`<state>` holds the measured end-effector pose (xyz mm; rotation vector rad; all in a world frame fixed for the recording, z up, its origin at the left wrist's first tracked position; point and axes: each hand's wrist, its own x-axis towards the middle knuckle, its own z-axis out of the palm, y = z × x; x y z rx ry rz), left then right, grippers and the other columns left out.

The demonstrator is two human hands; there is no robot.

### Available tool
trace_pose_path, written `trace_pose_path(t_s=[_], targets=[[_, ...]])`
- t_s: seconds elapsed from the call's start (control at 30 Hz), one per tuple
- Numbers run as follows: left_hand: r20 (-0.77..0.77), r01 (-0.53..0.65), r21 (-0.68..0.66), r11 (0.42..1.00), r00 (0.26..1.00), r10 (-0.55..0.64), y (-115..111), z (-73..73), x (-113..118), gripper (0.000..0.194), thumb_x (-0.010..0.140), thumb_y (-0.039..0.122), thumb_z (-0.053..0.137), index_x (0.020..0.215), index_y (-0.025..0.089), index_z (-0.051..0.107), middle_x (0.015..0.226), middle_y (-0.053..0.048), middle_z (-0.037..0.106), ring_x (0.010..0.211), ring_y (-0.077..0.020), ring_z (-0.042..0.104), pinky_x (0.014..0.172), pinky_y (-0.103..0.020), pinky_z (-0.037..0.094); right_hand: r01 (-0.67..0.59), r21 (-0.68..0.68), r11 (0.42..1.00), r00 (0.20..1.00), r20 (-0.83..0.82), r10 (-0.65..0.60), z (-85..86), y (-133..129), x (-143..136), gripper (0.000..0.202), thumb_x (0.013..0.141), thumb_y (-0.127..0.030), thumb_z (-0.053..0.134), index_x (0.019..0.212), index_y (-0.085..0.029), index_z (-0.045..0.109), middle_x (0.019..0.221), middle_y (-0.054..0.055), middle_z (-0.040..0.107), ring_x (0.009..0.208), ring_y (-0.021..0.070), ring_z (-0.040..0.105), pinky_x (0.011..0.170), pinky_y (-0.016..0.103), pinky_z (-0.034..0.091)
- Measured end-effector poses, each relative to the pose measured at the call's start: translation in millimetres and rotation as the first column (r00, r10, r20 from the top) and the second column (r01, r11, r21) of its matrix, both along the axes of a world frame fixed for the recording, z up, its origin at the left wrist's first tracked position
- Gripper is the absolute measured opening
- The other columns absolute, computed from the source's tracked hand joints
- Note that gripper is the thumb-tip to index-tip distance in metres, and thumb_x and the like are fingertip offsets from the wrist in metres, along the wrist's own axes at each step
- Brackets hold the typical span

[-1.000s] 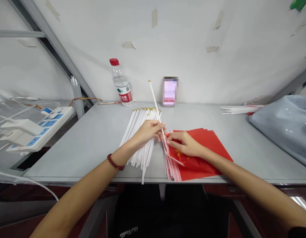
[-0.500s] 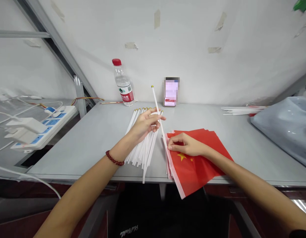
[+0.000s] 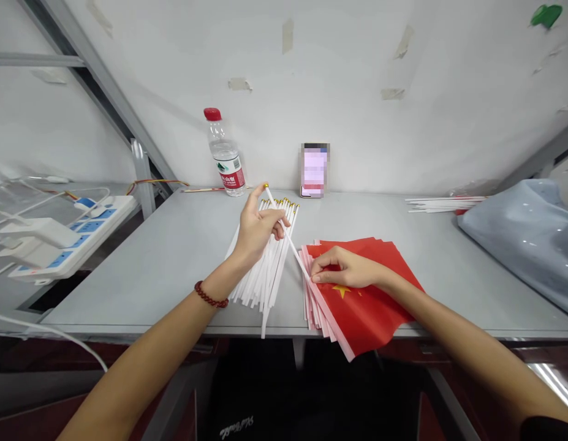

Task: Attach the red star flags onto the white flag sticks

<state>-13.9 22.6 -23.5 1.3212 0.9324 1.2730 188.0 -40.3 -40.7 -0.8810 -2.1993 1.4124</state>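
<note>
My left hand (image 3: 261, 229) grips a white flagpole (image 3: 293, 250) with a gold tip, one finger stretched up to that tip. The pole slants down to the right, its lower part inside the pale sleeve of a red flag (image 3: 364, 324) with yellow stars. My right hand (image 3: 341, 267) pinches this flag at the upper end of its sleeve, where the pole enters. Beneath it lies a stack of similar red flags (image 3: 385, 251). Below and behind my left hand is a bundle of white gold-tipped poles (image 3: 258, 278), partly hidden by the hand.
A water bottle (image 3: 228, 162) and a phone (image 3: 314, 170) stand by the wall. At left lies a power strip (image 3: 76, 242) with plugs and cables. To the right are more white sticks (image 3: 442, 205) and a grey-blue plastic bag (image 3: 525, 236). The table's front edge (image 3: 150, 329) runs below my hands.
The pole has slid further down into the flag's sleeve and leans more to the left. My left forefinger has moved up to its gold tip. The flag's lower corner has swung right.
</note>
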Motion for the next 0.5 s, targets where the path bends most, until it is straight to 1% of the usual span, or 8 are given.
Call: trace_pose_path(t_s=[0.07, 0.13, 0.23, 0.3, 0.4, 0.43, 0.5], targets=[[-0.089, 0.063, 0.018, 0.998, 0.994, -0.061, -4, -4.3, 4, 0.079, 0.074, 0.021, 0.064, 0.143, 0.018, 0.026, 0.057, 0.007, 0.058, 0.038, -0.0094, 0.050, 0.041, -0.022, 0.039, 0.041, -0.018, 0.999, 0.999, -0.016, -0.041, 1.8, -1, -1, 0.021, 0.088, -0.029, 0.057, 0.071, -0.017, 0.059, 0.063, -0.003, 0.050, 0.057, 0.0084, 0.042, 0.057, 0.023, 0.036], [-0.225, 0.131, 0.054, 0.990, 0.967, -0.116, -8, -9.0, 6, 0.069, 0.076, 0.027, 0.065, 0.136, 0.017, 0.033, 0.056, 0.009, 0.053, 0.039, -0.0091, 0.049, 0.043, -0.022, 0.040, 0.106, -0.025, 0.994, 0.994, -0.037, -0.107, 2.9, -2, -1, 0.023, 0.088, -0.031, 0.057, 0.071, -0.016, 0.058, 0.061, -0.004, 0.046, 0.055, 0.0082, 0.038, 0.055, 0.024, 0.034], [-0.475, 0.227, 0.194, 0.954, 0.873, -0.111, -12, -15.2, 7, 0.049, 0.080, 0.038, 0.064, 0.122, 0.016, 0.050, 0.059, 0.007, 0.054, 0.047, -0.0080, 0.050, 0.051, -0.022, 0.042, 0.229, -0.033, 0.973, 0.969, -0.089, -0.231, 1.5, -1, 0, 0.029, 0.090, -0.037, 0.056, 0.071, -0.016, 0.055, 0.063, -0.003, 0.044, 0.055, 0.0085, 0.037, 0.054, 0.025, 0.033], [-0.584, 0.305, 0.300, 0.904, 0.808, -0.079, -14, -18.8, 7, 0.039, 0.083, 0.039, 0.062, 0.113, 0.015, 0.059, 0.063, 0.004, 0.057, 0.053, -0.0079, 0.050, 0.055, -0.022, 0.042, 0.317, -0.036, 0.948, 0.940, -0.125, -0.319, -1.2, 2, 3, 0.031, 0.090, -0.042, 0.054, 0.072, -0.016, 0.055, 0.063, -0.003, 0.043, 0.056, 0.0090, 0.036, 0.054, 0.025, 0.031], [-0.658, 0.420, 0.378, 0.825, 0.749, -0.079, -14, -22.2, 9, 0.033, 0.086, 0.037, 0.059, 0.108, 0.015, 0.067, 0.068, 0.001, 0.061, 0.057, -0.0082, 0.050, 0.058, -0.022, 0.044, 0.416, -0.009, 0.909, 0.895, -0.175, -0.411, -5.3, 7, 7, 0.032, 0.090, -0.045, 0.055, 0.076, -0.016, 0.057, 0.066, -0.002, 0.046, 0.060, 0.0101, 0.039, 0.058, 0.025, 0.033], [-0.671, 0.440, 0.389, 0.810, 0.737, -0.078, -14, -21.9, 10, 0.033, 0.086, 0.036, 0.058, 0.109, 0.015, 0.068, 0.070, 0.001, 0.063, 0.058, -0.0085, 0.050, 0.059, -0.022, 0.044, 0.433, 0.001, 0.901, 0.886, -0.184, -0.425, -6.2, 9, 9, 0.032, 0.089, -0.045, 0.055, 0.077, -0.016, 0.058, 0.067, -0.001, 0.048, 0.062, 0.0106, 0.041, 0.060, 0.026, 0.034], [-0.683, 0.443, 0.402, 0.801, 0.728, -0.060, -14, -17.0, 11, 0.033, 0.086, 0.036, 0.058, 0.109, 0.015, 0.069, 0.076, -0.002, 0.067, 0.061, -0.0093, 0.052, 0.060, -0.023, 0.045, 0.451, 0.006, 0.893, 0.877, -0.189, -0.442, -7.1, 11, 11, 0.034, 0.088, -0.048, 0.056, 0.077, -0.016, 0.059, 0.068, -0.001, 0.049, 0.062, 0.0111, 0.042, 0.060, 0.026, 0.035]])
